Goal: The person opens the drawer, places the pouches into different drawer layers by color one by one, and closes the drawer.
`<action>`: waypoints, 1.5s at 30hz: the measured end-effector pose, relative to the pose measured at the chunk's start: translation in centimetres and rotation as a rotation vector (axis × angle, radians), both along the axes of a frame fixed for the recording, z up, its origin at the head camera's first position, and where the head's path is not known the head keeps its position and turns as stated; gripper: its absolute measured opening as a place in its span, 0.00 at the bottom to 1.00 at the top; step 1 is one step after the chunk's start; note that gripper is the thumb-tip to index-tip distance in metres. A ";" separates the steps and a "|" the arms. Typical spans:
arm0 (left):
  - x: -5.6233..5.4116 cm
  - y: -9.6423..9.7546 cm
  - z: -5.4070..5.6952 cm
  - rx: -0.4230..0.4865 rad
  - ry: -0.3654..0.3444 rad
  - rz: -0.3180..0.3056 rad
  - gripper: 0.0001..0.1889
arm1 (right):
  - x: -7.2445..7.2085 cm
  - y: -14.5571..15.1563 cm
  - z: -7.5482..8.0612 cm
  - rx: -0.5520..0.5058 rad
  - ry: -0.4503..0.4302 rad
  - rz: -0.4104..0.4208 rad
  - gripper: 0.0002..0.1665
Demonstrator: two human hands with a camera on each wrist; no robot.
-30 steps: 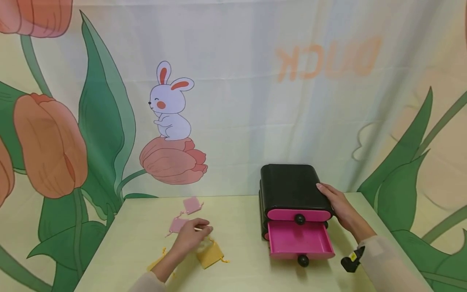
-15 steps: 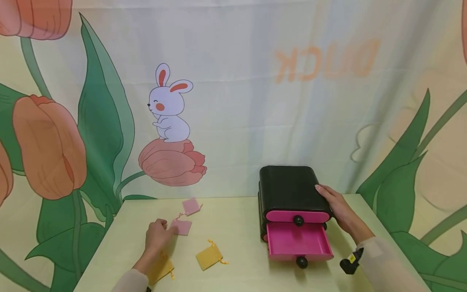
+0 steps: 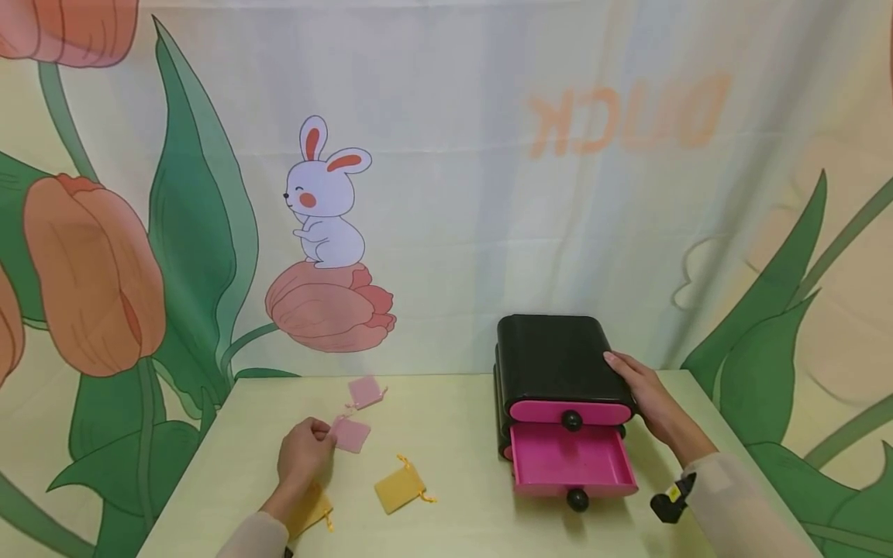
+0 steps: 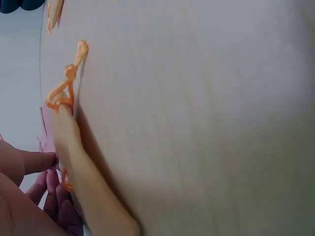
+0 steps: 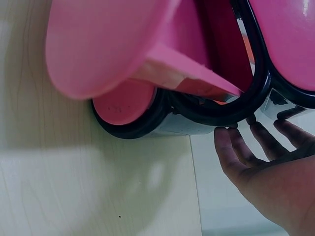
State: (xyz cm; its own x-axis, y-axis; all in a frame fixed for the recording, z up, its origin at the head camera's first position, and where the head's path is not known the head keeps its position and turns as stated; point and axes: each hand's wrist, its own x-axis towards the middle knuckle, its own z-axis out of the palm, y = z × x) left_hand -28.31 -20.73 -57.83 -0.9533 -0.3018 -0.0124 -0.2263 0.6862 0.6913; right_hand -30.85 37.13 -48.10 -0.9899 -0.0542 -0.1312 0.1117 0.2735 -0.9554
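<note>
In the head view my left hand (image 3: 305,456) pinches the near pink drawstring pouch (image 3: 352,434) at its left edge. In the left wrist view, thumb and fingertips meet beside the pink cloth (image 4: 47,129), partly hidden behind a yellow pouch (image 4: 81,162). A second pink pouch (image 3: 366,391) lies just beyond. One yellow drawstring pouch (image 3: 401,488) is to the right, and another yellow pouch (image 3: 311,511) is partly under my left forearm. My right hand (image 3: 649,394) rests against the right side of a black drawer box (image 3: 561,356), its fingers extended along the wall.
A pink middle drawer (image 3: 572,457) is pulled out towards me, with nothing seen in it. The pink top drawer (image 3: 540,411) is closed. A printed curtain (image 3: 446,194) hangs behind the pale table (image 3: 460,519).
My left hand moved left from above the yellow pouch to the near pink pouch and took its edge. That pouch has turned slightly. My right hand stays on the drawer box.
</note>
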 end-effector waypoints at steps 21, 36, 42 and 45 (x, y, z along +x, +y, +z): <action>3.0 12.8 10.8 0.168 0.393 -0.604 0.04 | -0.1 0.1 0.0 -0.004 0.007 -0.013 0.55; 3.8 21.4 11.7 0.197 0.429 -0.790 0.04 | -0.2 0.0 -0.4 -0.020 0.002 0.001 0.54; 4.1 23.8 10.8 0.206 0.406 -0.822 0.04 | -0.1 0.0 -0.4 -0.011 0.002 -0.001 0.55; 4.4 24.7 10.5 0.190 0.399 -0.831 0.04 | -0.1 0.0 -0.4 -0.007 -0.001 -0.006 0.55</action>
